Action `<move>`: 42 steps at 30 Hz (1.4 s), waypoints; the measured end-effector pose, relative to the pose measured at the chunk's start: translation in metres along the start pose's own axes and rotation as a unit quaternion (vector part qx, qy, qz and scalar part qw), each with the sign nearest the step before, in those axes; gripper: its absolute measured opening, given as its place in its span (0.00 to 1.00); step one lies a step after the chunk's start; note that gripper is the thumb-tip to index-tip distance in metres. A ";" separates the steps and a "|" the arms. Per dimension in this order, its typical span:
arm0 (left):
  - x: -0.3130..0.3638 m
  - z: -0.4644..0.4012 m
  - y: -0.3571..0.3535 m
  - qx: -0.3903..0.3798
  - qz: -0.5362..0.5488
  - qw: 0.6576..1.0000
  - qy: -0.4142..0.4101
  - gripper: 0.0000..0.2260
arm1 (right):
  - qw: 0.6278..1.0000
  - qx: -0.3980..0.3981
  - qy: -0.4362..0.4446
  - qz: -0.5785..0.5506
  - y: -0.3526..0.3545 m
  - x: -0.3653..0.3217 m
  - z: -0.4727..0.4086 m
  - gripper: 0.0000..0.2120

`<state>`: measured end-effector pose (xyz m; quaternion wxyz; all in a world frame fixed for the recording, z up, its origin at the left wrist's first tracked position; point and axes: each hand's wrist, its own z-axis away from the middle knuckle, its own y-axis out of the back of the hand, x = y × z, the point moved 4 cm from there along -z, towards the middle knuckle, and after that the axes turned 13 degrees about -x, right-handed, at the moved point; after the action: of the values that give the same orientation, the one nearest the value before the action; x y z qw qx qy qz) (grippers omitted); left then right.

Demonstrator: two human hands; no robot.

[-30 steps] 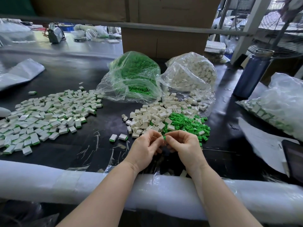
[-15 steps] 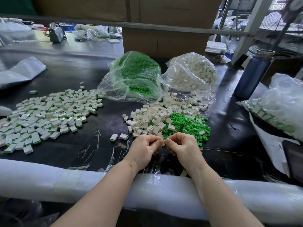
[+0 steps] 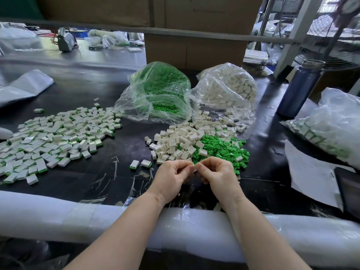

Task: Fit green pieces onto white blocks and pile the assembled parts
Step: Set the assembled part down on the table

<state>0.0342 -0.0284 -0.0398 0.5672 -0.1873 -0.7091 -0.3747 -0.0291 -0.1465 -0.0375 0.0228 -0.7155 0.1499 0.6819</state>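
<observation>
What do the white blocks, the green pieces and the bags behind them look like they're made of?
White blocks: likely moulded plastic, matte, with crisp edges and uniform colour.
Green pieces: probably plastic too, bright and even in colour, slightly glossy, though too small to judge closely.
Bags: thin clear plastic film, wrinkled and shiny, with the contents showing through.

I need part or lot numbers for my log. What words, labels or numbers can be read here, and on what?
No text can be read.
Cardboard box: a faint printed line, too blurred to read.
White paper sheet: faint marks, too small.
Both plastic bags and the blue bottle: no label visible.
</observation>
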 end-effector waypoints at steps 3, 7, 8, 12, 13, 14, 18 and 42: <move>0.001 0.000 -0.001 -0.003 0.047 0.999 0.005 0.07 | 0.999 0.008 0.007 -0.035 0.001 -0.001 0.000 0.05; 0.004 0.002 -0.002 -0.017 0.055 0.998 0.000 0.08 | 0.999 0.000 0.012 -0.044 0.000 -0.003 0.002 0.04; 0.004 0.002 -0.002 -0.015 0.047 0.999 0.004 0.08 | 0.999 -0.002 0.015 -0.041 0.000 -0.004 0.003 0.05; 0.003 0.002 -0.002 -0.013 0.031 0.999 0.017 0.07 | 0.999 -0.016 0.023 -0.021 -0.002 -0.006 0.003 0.07; 0.003 0.002 -0.001 -0.015 0.025 0.999 0.018 0.07 | 0.999 -0.020 0.023 -0.019 -0.002 -0.007 0.003 0.07; 0.003 0.002 -0.001 -0.015 0.021 0.999 0.019 0.07 | 0.999 -0.023 0.023 -0.018 -0.002 -0.007 0.004 0.07; 0.002 0.001 0.000 -0.011 0.046 0.999 0.021 0.09 | 0.999 -0.014 0.025 -0.030 -0.001 -0.006 0.003 0.06; 0.013 0.004 -0.008 -0.067 -0.048 0.997 -0.010 0.08 | 0.994 -0.087 0.000 -0.063 -0.005 0.000 0.000 0.08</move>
<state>0.0224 -0.0328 -0.0301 0.5276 -0.1946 -0.6963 -0.4460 -0.0274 -0.1417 -0.0385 0.0030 -0.7229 0.0444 0.6895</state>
